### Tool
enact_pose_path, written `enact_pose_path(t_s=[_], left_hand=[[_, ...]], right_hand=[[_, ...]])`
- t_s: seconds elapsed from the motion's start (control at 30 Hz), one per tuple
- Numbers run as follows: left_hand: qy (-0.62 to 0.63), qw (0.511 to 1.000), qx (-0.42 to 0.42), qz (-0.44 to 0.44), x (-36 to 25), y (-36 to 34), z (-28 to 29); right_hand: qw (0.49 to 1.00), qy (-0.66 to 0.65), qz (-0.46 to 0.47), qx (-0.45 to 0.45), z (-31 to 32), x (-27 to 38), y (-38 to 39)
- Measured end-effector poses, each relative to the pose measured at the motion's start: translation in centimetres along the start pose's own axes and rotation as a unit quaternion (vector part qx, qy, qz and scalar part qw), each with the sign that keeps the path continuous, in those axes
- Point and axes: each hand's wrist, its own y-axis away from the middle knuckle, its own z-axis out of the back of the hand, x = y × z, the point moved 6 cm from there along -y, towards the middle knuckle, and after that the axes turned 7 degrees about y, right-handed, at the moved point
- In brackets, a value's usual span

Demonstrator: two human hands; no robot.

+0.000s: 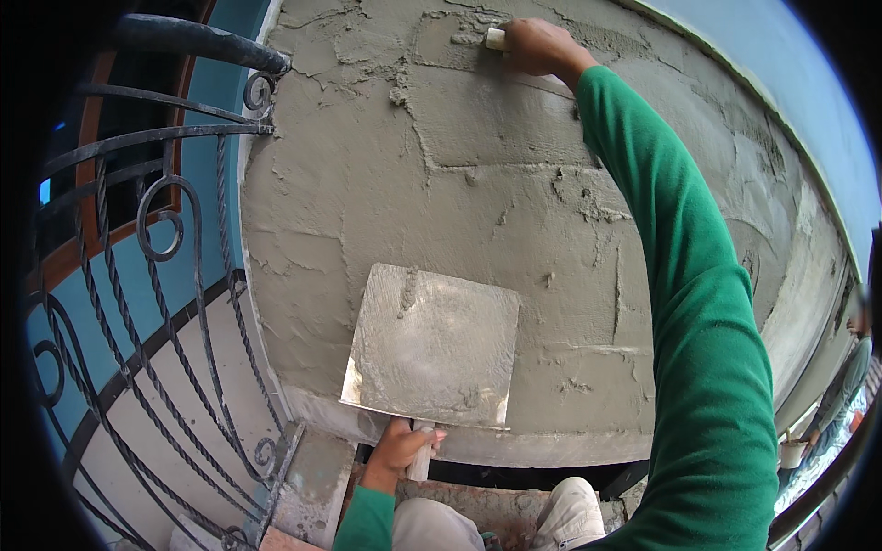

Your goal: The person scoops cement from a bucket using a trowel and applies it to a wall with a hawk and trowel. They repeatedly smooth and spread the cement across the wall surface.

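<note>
My left hand (398, 450) is closed round the pale handle of a plasterer's hawk (439, 344), low in front of the wall. The hawk's square plate is smeared with a thin film of mortar, and bare metal shows at its lower corners. High up, my right arm reaches across to the wet grey mortar wall (303, 197). There my right hand (544, 48) grips a trowel (496, 39); its pale handle end sticks out on the left. The hand and sleeve hide most of its blade. Ridges and trowel marks cross the mortar around it.
A black wrought-iron railing (156, 220) meets the wall on the left, before a blue wall with a window. A stone ledge (317, 482) lies below. At far right another person (841, 386) stands with a bucket (792, 454). My knees are at the lower edge.
</note>
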Motion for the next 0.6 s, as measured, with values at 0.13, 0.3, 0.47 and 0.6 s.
enact_pose_path(t_s=[0.13, 0.3, 0.47, 0.6], left_hand=[[-0.001, 1.000, -0.006, -0.003, -1.5, 0.8, 0.2], [0.011, 1.000, -0.019, -0.015, -2.8, 1.3, 0.9], [0.011, 1.000, -0.020, -0.013, -2.5, 1.2, 1.4], [0.009, 1.000, -0.028, -0.009, -1.9, 1.4, 1.8]], right_hand=[[0.998, -0.029, -0.047, -0.006, 0.0, -3.1, -1.8], [0.994, -0.028, -0.103, 0.010, -0.7, -8.7, -2.4], [0.988, -0.043, -0.139, 0.051, -1.3, -13.2, -0.3], [0.968, -0.125, -0.191, 0.108, -1.9, -17.6, 3.2]])
